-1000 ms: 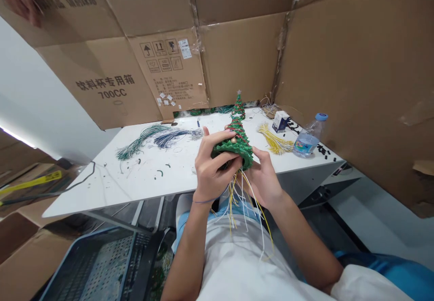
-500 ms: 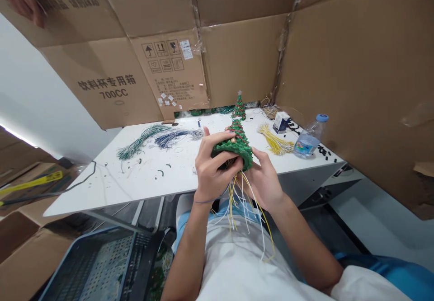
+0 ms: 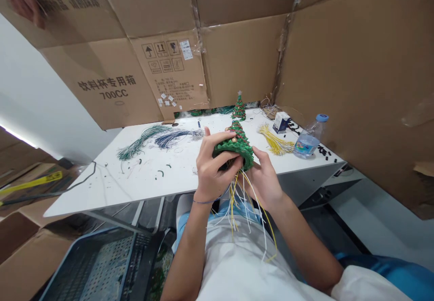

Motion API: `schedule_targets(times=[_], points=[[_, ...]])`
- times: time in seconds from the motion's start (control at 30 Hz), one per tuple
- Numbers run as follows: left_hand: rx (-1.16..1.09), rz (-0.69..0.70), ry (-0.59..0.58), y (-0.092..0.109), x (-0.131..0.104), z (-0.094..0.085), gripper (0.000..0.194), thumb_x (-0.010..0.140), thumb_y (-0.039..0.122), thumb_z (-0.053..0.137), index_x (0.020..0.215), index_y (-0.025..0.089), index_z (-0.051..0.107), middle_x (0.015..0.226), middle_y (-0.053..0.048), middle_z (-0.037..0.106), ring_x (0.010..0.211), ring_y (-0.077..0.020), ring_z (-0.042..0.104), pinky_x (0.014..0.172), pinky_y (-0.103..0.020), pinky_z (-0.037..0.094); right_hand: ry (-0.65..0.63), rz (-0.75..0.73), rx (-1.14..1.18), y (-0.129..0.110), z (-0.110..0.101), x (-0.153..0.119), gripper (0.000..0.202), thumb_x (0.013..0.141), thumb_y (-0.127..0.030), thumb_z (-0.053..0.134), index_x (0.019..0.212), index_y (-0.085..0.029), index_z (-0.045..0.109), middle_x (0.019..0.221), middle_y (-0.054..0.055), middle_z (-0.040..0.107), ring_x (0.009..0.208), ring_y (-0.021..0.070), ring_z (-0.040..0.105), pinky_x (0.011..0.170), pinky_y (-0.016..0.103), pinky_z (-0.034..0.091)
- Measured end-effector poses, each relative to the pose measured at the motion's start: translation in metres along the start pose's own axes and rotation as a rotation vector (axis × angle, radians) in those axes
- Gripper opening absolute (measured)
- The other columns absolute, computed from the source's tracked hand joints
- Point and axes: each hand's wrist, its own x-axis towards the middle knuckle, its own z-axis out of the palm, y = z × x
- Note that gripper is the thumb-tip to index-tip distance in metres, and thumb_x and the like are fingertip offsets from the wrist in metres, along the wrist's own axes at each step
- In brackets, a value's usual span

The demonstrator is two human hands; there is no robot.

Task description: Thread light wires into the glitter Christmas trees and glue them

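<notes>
Both hands hold a small green Christmas tree figure (image 3: 241, 145) with red and gold ornaments, tilted so its hollow base faces me. My left hand (image 3: 217, 161) is closed around it, some fingers over the outside and others in at the open base. Against the right side of the rim press the fingers of my right hand (image 3: 264, 176). Several yellow and white wires (image 3: 237, 197) hang from the base toward my lap. Behind, a second Christmas tree figure (image 3: 239, 107) with a star on top stands upright on the white table (image 3: 183, 183).
Bundles of green wires (image 3: 140, 143), blue wires (image 3: 174, 137) and yellow wires (image 3: 275, 142) lie on the table. At the right stand a small box (image 3: 281, 122) and a water bottle (image 3: 309, 138). Cardboard (image 3: 244, 61) walls the back. A blue crate (image 3: 91, 265) sits below left. Another person's hand (image 3: 25, 2) shows top left.
Almost nothing differs. My hands and the tree figure have shifted very slightly to the right, and the hanging wires have swayed a little.
</notes>
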Motion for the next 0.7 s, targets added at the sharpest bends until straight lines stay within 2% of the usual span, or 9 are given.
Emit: schedule_targets(times=[0.23, 0.37, 0.57, 0.7], points=[[0.002, 0.008, -0.024, -0.0012, -0.0014, 0.0016, 0.013, 0.097, 0.013, 0.079, 0.095, 0.026, 0.077, 0.133, -0.003, 0.077, 0.125, -0.0220, 0.075, 0.137, -0.073, 0.036, 0.119, -0.047, 0.006, 0.0042, -0.0034, 0.0043, 0.048, 0.091, -0.062, 0.073, 0.122, -0.026, 0.081, 0.118, 0.005, 0.088, 0.127, 0.0338, 0.076, 0.101, 0.044, 0.065], [0.004, 0.004, -0.034, -0.0020, -0.0030, 0.0027, 0.013, 0.097, 0.013, 0.079, 0.097, 0.026, 0.077, 0.134, -0.004, 0.077, 0.125, -0.0225, 0.075, 0.136, -0.072, 0.039, 0.131, -0.045, 0.006, 0.0057, -0.0025, 0.0047, 0.048, 0.091, -0.062, 0.073, 0.122, -0.026, 0.081, 0.113, 0.005, 0.088, 0.124, 0.0343, 0.078, 0.097, 0.043, 0.066], [0.018, -0.009, -0.032, 0.0005, -0.0035, 0.0012, 0.014, 0.094, 0.014, 0.078, 0.097, 0.027, 0.076, 0.136, -0.003, 0.076, 0.125, -0.0239, 0.074, 0.133, -0.071, 0.043, 0.111, -0.060, 0.002, 0.0063, -0.0008, 0.0031, 0.048, 0.092, -0.061, 0.071, 0.124, -0.026, 0.081, 0.122, 0.005, 0.088, 0.133, 0.0349, 0.075, 0.103, 0.046, 0.065], [-0.003, -0.030, -0.083, 0.0066, -0.0018, -0.0029, 0.013, 0.093, 0.017, 0.074, 0.101, 0.027, 0.076, 0.141, -0.006, 0.074, 0.130, -0.0270, 0.071, 0.131, -0.070, 0.045, 0.130, -0.083, -0.006, 0.0067, -0.0026, 0.0035, 0.046, 0.092, -0.062, 0.072, 0.122, -0.028, 0.082, 0.123, 0.004, 0.087, 0.137, 0.0352, 0.073, 0.108, 0.048, 0.064]])
